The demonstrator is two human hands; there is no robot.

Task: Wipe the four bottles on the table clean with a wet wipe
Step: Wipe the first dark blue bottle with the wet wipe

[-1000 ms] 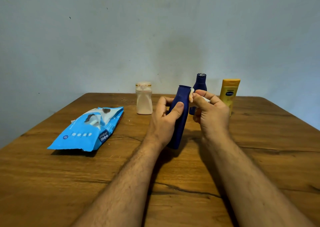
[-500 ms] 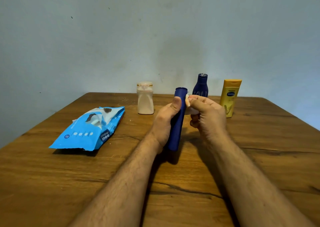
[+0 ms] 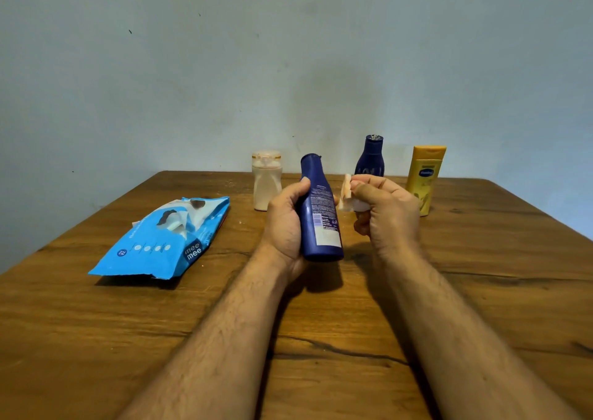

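My left hand [image 3: 284, 223] grips a tall dark blue bottle [image 3: 319, 214] above the table, cap tilted away, its printed back label facing me. Just to its right, my right hand [image 3: 386, 214] pinches a small folded wet wipe [image 3: 346, 196], which sits beside the bottle's upper part; I cannot tell if they touch. Three other bottles stand upright at the back: a cream bottle [image 3: 267, 180] with a clear cap, a second dark blue bottle [image 3: 370, 156] partly hidden behind my right hand, and a yellow bottle [image 3: 425, 175].
A blue wet-wipe pack [image 3: 160, 243] lies on the left of the wooden table [image 3: 321, 355], its flap lifted. A pale blue wall rises right behind the table's far edge. A dark crack runs across the wood between my forearms.
The held bottle has turned so its back label now faces me and its base swung toward me. My right hand with the wipe has drawn slightly off the bottle.
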